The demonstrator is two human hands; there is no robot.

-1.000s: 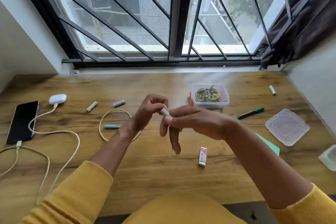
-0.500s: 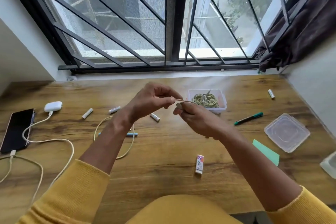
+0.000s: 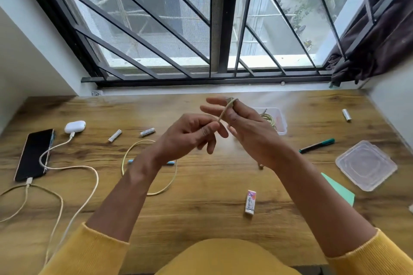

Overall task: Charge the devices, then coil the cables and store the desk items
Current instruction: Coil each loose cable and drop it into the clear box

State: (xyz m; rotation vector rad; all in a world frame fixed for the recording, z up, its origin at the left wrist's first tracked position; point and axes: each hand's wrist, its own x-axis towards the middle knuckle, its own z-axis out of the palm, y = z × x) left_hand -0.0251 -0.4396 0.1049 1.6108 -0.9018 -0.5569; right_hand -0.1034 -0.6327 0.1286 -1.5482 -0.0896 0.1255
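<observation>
Moved: both hands have risen toward the window; cable end now lies over the right fingers.
Grip: left hand pinches the cable; right hand holds its end by the thumb, fingers spread.
Cable: rest loops on the desk behind the left wrist.
Writing: eraser reads "camlin"; battery print is too small to read.
Around: phone and earbud case plugged in; pen; lid.
Box: tub, half hidden by the right hand, holds coiled cable.
</observation>
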